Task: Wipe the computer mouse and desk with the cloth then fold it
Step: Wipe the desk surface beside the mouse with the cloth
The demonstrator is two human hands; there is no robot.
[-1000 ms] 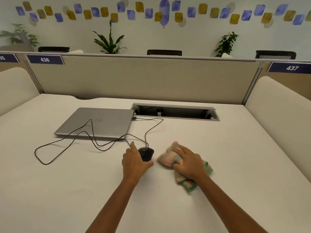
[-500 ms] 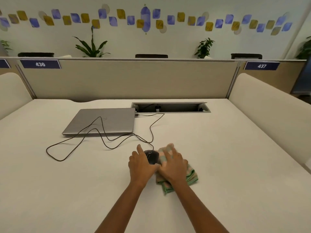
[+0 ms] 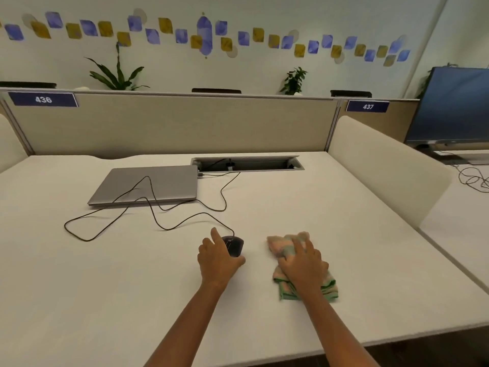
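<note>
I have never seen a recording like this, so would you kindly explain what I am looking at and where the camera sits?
No machine here: a person wears one camera on the head, looking down at their own bare hands. The left hand holds a black wired mouse; the right hand presses a crumpled pink-and-green cloth onto the white desk. A closed grey laptop lies further back, the mouse cable looping across it.

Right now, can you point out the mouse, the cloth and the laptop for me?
mouse (image 3: 235,246): head view, on its dark top.
cloth (image 3: 277,243): head view, on the bunched pink far end.
laptop (image 3: 172,181): head view, on the closed grey lid.
</note>
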